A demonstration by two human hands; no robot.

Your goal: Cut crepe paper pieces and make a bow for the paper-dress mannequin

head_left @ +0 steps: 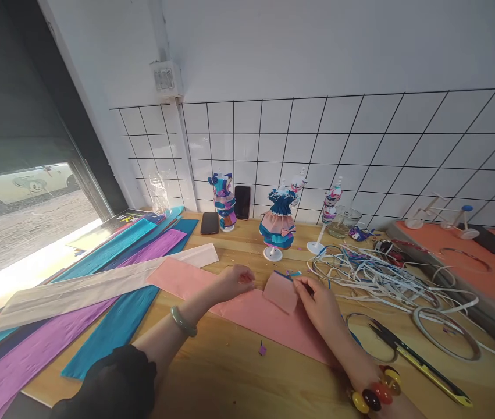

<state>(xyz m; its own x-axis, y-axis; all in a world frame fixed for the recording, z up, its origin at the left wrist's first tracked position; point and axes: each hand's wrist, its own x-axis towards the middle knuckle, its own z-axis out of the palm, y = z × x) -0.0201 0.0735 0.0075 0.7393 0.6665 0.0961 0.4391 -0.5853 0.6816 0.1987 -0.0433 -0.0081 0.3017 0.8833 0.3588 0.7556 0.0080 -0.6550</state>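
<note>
My right hand (316, 299) pinches the upper right edge of a small pink paper piece (281, 293) with a dark blue strip along its top. My left hand (235, 281) hovers just left of that piece, fingers curled in; whatever is between them, if anything, is hidden. Beneath both hands lies a long pink crepe paper strip (251, 317), running from upper left to lower right. Behind them, a small dress form (278, 224) wears a blue, pink and teal paper dress. Small blue scraps (294, 273) lie just beyond the pink piece.
Teal, purple and cream paper strips (99, 283) overlap at left. Tangled white strips (373, 279), a silvery ring (445, 334) and a yellow-black cutter (433, 375) lie at right. More dress forms (332, 203), a phone (242, 202) and a glass bowl (344, 222) stand along the wall.
</note>
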